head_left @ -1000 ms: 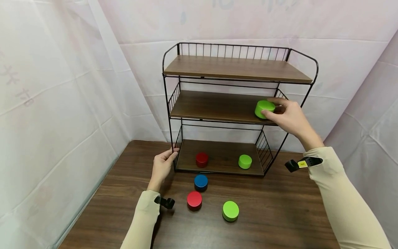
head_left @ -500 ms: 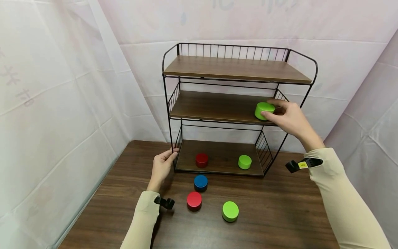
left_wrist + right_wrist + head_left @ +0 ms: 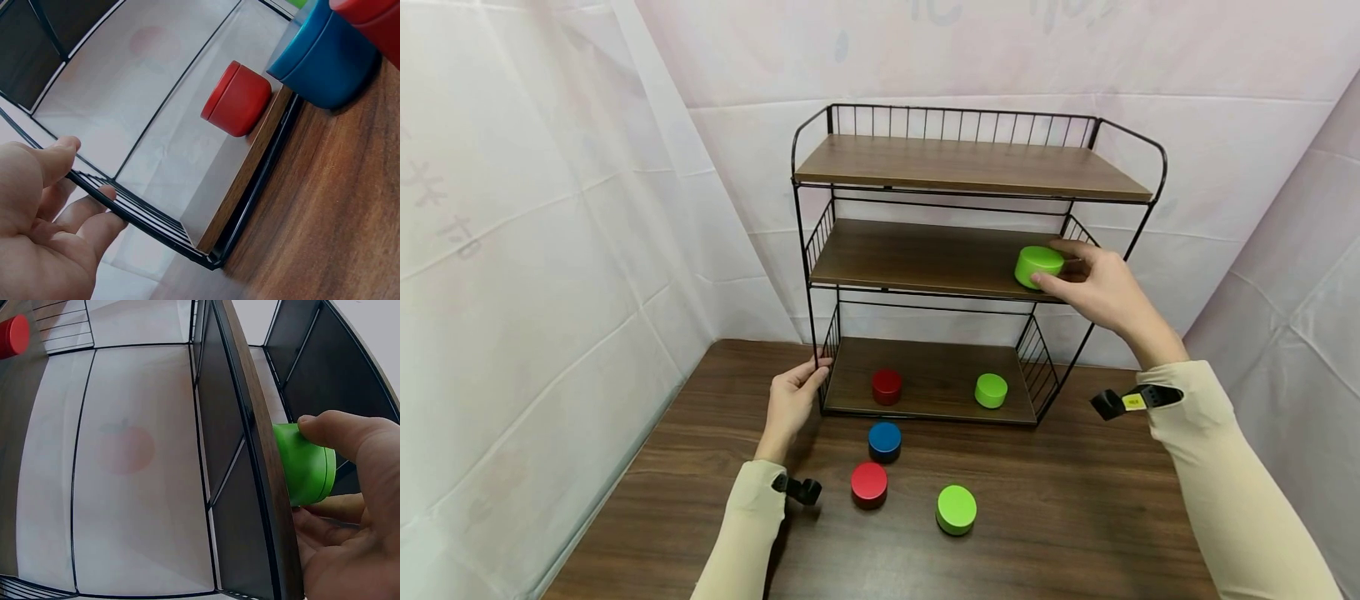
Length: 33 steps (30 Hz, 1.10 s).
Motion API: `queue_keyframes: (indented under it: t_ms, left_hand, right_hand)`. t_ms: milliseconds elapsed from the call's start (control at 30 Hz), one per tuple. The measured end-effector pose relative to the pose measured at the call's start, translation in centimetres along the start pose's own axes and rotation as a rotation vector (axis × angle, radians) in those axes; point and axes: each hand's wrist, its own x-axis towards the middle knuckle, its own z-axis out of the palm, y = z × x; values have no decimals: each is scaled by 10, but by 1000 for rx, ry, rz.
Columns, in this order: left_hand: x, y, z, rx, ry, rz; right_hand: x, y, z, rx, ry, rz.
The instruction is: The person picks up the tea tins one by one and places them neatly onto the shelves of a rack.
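Observation:
On the right part of the rack's middle shelf (image 3: 917, 254) stands a green round lidded tin (image 3: 1037, 267). My right hand (image 3: 1101, 287) holds it from the right. In the right wrist view my thumb lies against the green tin (image 3: 306, 464), with the fingers on its other side, partly hidden. My left hand (image 3: 792, 398) grips the black wire side (image 3: 147, 224) of the rack at its lower left, thumb and fingers around the wire. A red tin (image 3: 887, 387) and another green tin (image 3: 991, 390) stand on the bottom shelf (image 3: 936, 358).
In front of the rack, a blue tin (image 3: 884, 442), a red tin (image 3: 868, 485) and a green tin (image 3: 956, 509) stand on the wooden table (image 3: 1075, 517). The top shelf (image 3: 970, 162) has a wire rail. Pale cloth (image 3: 745, 58) hangs behind and at both sides.
My right hand has shifted very slightly to the right at the green tin, which sits a touch lower than a second ago. My left hand and the other tins have not moved.

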Motion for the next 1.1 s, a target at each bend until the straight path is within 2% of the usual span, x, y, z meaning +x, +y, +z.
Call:
queue_keyframes:
  t_ms: [167, 300, 400, 500, 633, 733, 833, 1100]
  left_hand:
    - [-4, 14, -1, -18, -10, -26]
    - [-10, 29, -1, -34, -24, -22]
    - [-11, 32, 0, -34, -26, -18]
    - [-11, 31, -1, -39, -25, -24]
    - [-11, 30, -1, -30, -22, -23]
    - [-10, 29, -1, -24, -17, -15]
    - [-10, 29, -1, -21, -19, -11]
    - [1, -1, 0, -45, -12, -1]
  right_hand:
    - [-6, 1, -1, 21, 0, 20]
    - [-15, 1, -1, 50, 47, 2]
    - [-22, 1, 1, 56, 81, -26]
    - [-27, 1, 3, 72, 101, -57]
    - [-35, 1, 2, 106, 117, -56]
    - [-43, 1, 2, 83, 119, -33]
    - [-50, 1, 4, 77, 123, -46]
    - [-71, -1, 23, 99, 220, -166]
